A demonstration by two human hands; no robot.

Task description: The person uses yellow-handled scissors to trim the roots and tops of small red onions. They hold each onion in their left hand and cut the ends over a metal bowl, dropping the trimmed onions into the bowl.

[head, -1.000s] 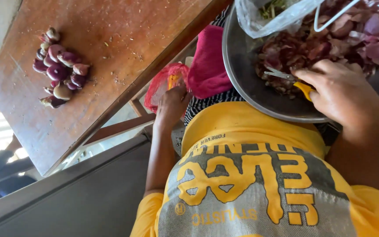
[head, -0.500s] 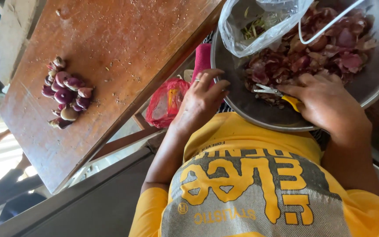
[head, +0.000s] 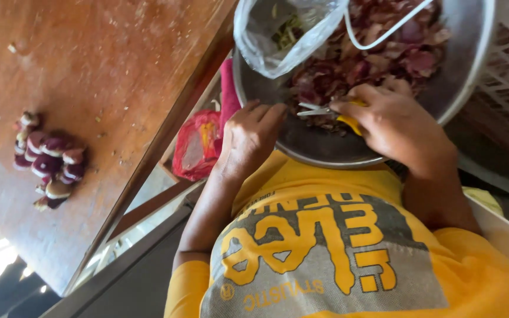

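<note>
Right hand (head: pixel 399 126) fingers closed around small yellow-handled knife (head: pixel 331 112), inside the metal basin (head: pixel 472 65) over shallot peels (head: pixel 378 59). Left hand (head: pixel 248 138) fingers loosely curled on the basin rim, holding nothing. Knife lies roughly level, long axis left-right, tip toward left hand. Best practice, judged: short cuts, blade away from left fingers, basin steadied.

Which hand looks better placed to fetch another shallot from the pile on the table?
Probably left. The left hand lies empty on the rim of the metal bowl, on the side toward the shallots on the wooden table. The right hand is closed on a yellow-handled knife.
</note>
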